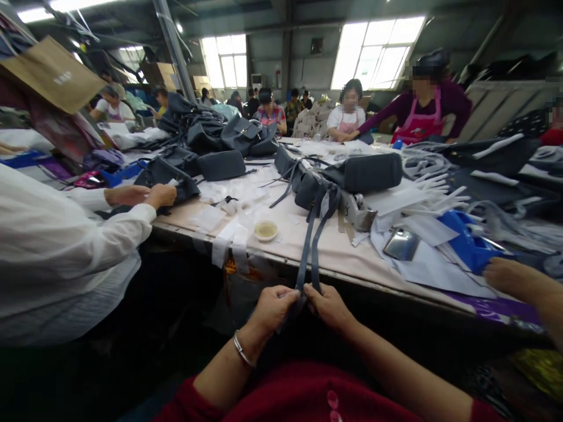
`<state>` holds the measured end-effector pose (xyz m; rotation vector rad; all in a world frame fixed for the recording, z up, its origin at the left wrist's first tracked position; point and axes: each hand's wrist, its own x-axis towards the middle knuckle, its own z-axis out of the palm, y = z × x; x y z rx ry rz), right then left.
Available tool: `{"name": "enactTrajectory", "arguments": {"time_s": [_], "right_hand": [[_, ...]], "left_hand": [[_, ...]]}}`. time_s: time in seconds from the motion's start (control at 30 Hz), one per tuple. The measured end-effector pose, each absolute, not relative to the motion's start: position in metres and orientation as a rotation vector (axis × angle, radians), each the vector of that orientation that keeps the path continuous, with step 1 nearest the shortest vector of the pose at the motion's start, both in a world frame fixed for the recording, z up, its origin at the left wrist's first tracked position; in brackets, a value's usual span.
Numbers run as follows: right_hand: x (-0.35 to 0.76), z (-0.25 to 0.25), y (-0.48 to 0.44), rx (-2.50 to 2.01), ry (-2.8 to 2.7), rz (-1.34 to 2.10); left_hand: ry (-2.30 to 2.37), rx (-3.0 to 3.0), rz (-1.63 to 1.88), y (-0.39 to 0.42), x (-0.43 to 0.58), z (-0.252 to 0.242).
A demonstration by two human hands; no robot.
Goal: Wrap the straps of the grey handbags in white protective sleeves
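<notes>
Two dark grey straps (304,258) run down from a grey bag (310,190) on the table and over its front edge. My left hand (273,306), with a silver bangle at the wrist, pinches the end of the left strap. In my right hand (329,302) the lower end of the right strap is held between thumb and fingers. Both hands are close together below the table edge. A strip hangs under my fingers; I cannot make out what it is. Beside the bag, at its right, stands a grey metal tool (359,214).
A small dish (266,230) sits near the front edge. To the right lie a phone (402,244), a blue holder (468,240) and white paper strips. Grey bags (240,135) are piled at the back. A co-worker in white (65,252) works at left; another person's hand (514,278) reaches in at right.
</notes>
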<state>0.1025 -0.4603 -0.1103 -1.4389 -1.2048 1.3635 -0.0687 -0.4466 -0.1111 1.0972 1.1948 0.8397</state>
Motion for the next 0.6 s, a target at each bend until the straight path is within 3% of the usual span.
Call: {"name": "enactTrajectory", "arguments": {"time_s": [0.3,0.6], "right_hand": [[0.117,-0.083,-0.484,-1.069,-1.695,1.494],[0.124,-0.096,-0.466,-1.308,-1.041,1.389]], "left_hand": [[1.098,0.994,0.837,-0.436,-0.052,-0.101],[0.934,0.802,0.769,-0.450,-0.075,-0.096]]}}
